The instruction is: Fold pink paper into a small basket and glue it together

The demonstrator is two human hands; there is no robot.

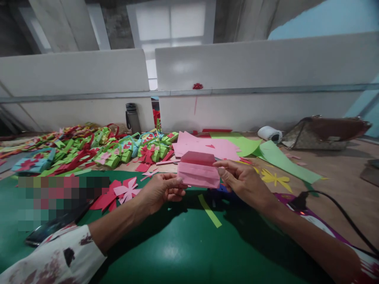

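Observation:
Between both hands, raised over the green table surface (174, 252), is a folded pink paper piece (198, 173) shaped like a small envelope or bag, its upper flap standing up. My left hand (166, 187) pinches its lower left corner between thumb and fingers. At the right edge, my right hand (239, 179) grips it with thumb and forefinger. A yellow-green paper strip (210, 211) lies on the green surface below. Left of my left hand sit a light pink paper flower (128, 190) and red paper flower shapes (109, 197). A blue object behind my right hand is mostly hidden.
Many small paper bags (111, 157) are heaped at the back left, near a dark bottle (132, 118). Pink sheets (204, 146) and green sheets (287, 161) lie behind. To the right are a yellow paper butterfly shape (275, 178), a black cable (340, 209), a thread spool (269, 134) and a handbag (322, 134).

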